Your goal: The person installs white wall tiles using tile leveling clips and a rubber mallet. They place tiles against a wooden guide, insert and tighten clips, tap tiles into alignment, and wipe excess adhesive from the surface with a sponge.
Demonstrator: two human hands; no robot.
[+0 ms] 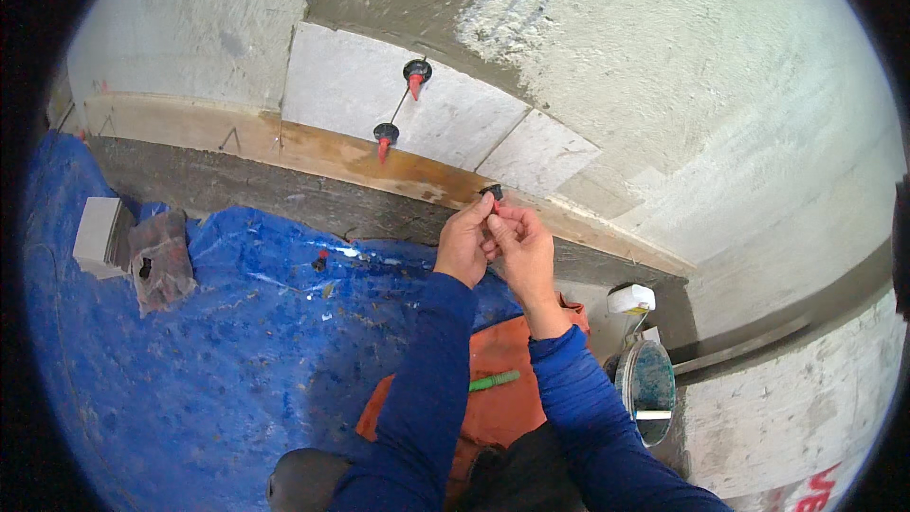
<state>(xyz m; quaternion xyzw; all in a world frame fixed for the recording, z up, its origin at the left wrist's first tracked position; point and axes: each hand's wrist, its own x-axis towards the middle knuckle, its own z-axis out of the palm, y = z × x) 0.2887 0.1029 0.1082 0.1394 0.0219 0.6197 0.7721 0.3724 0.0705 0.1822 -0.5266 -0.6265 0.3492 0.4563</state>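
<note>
Both hands meet in front of the wall, just below the row of tiles. My left hand (463,246) and my right hand (527,256) pinch a small black-and-red tile leveling clip (491,192) between their fingertips; the fingers partly cover it. It sits by the lower end of the seam between the middle tile (464,118) and the narrower right tile (540,154). Two more such clips, an upper one (417,74) and a lower one (385,137), are set along the seam beside the left tile (327,76).
A wooden batten (332,150) runs under the tiles. On the blue tarp (237,322) are a tile stack (98,235), a plastic bag (163,261) and a loose clip (319,262). A green tool (494,381) lies on orange cloth (502,412); a bucket (672,384) stands right.
</note>
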